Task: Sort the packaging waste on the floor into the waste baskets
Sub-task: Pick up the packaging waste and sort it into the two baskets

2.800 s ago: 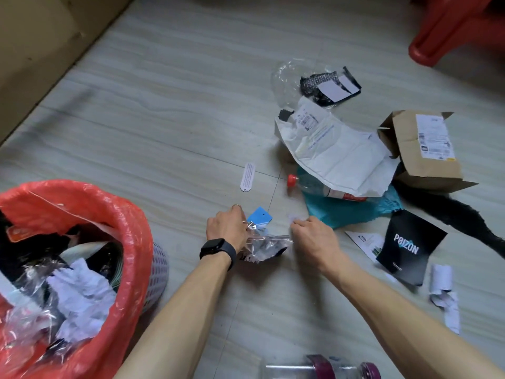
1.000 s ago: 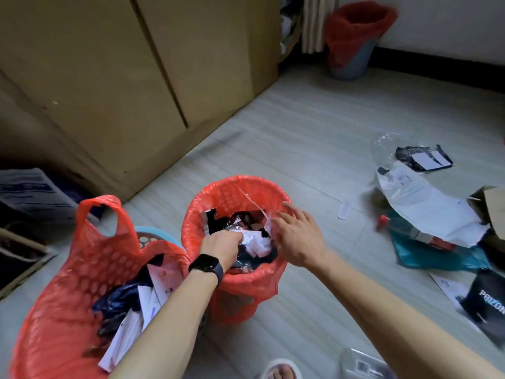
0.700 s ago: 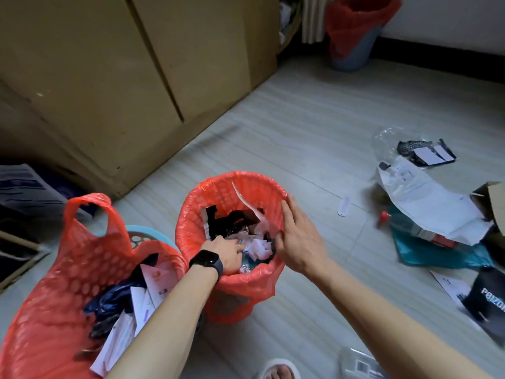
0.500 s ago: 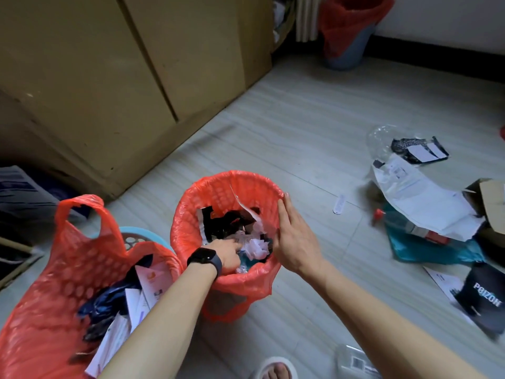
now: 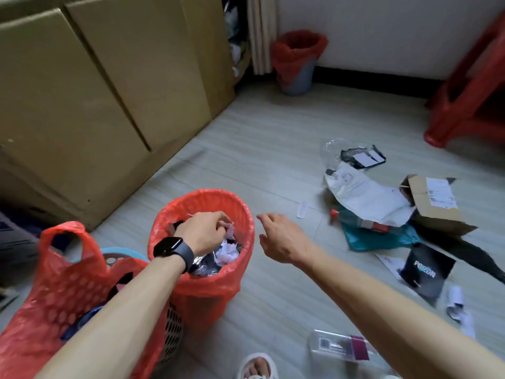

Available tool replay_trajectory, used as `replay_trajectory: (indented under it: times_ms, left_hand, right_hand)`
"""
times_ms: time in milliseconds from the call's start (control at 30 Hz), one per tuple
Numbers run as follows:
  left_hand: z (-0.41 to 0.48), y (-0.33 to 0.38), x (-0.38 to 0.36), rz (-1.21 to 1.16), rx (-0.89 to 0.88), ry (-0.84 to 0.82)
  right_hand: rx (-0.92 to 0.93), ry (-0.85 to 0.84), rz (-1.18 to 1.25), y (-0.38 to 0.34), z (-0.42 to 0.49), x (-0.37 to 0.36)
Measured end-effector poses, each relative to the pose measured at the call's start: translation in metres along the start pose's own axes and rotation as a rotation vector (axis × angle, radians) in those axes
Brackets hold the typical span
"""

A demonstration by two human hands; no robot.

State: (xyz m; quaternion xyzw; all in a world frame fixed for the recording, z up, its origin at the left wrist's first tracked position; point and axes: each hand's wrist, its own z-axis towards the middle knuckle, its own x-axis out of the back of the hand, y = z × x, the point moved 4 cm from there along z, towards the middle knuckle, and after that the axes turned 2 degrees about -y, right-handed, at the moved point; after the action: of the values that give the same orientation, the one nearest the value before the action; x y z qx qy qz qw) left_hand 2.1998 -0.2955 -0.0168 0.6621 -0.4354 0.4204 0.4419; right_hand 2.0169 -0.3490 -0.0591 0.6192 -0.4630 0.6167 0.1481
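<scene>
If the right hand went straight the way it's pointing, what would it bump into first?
Probably the near rim of the red-bagged basket, just ahead of the right hand. Depth is hard to judge, so the hand might pass just above it.

Red basket liner (image 5: 207, 291); black watch (image 5: 172, 248); teal bag (image 5: 382, 239); white mailer (image 5: 366, 196); brown box (image 5: 437, 218), white label; black card (image 5: 427, 273), white lettering; pale grey wood-grain floor (image 5: 259, 149); red stool (image 5: 470, 91).
</scene>
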Motion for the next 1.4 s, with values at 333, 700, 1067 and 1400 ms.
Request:
replay_trajectory:
  times_ms: [333,700,1067,1400]
  left_hand:
    - [0.027,0.175,-0.065,-0.053,-0.275,-0.162]
    - [0.046,0.271,-0.253,0.041,-0.315,-0.557]
    - [0.059,0.249,-0.335,0.250,-0.226,-0.674]
    - [0.057,0.245,-0.333,0.291,-0.268,-0.698]
  right_hand:
    - [-0.429,0.121,0.343,0.157,-0.146,-0.019]
    - [-0.809,0.069,0.362,0.311,-0.223,-0.086]
    - [-0.919,-0.005,0.130,0.404,-0.184,-0.118]
    - [-0.754,-0.089,-0.186,0.379,-0.166,-0.144]
